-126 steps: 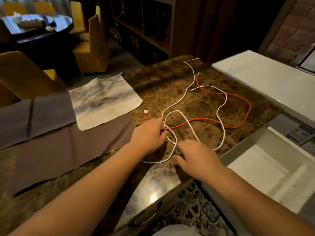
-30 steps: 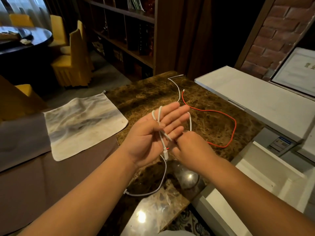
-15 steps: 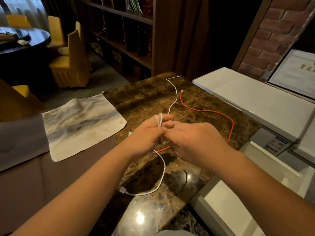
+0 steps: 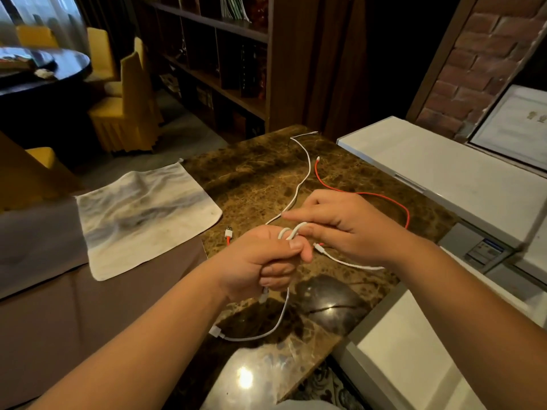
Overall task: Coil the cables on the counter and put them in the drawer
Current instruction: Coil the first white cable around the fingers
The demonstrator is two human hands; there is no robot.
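My left hand (image 4: 263, 258) is closed in a fist around loops of a white cable (image 4: 291, 232), held just above the brown marble counter (image 4: 257, 179). My right hand (image 4: 340, 229) pinches the same cable at the top of the loops, touching the left fingers. One end hangs from the left fist and curves to a plug (image 4: 215, 332) on the counter. A second white cable (image 4: 305, 170) runs toward the counter's far edge. A red cable (image 4: 381, 196) lies in an arc behind my right hand, its plug (image 4: 228, 233) left of my fist.
A pale cloth (image 4: 142, 211) lies on a brown mat (image 4: 59, 306) to the left. An open white drawer (image 4: 414, 359) is at the lower right, below a white worktop (image 4: 444, 170). Yellow chairs, a dark round table and bookshelves stand beyond the counter.
My left hand has gone from flat and open to a fist around the white loops. My right hand has shifted right along the cable. The loose length on the counter has shortened.
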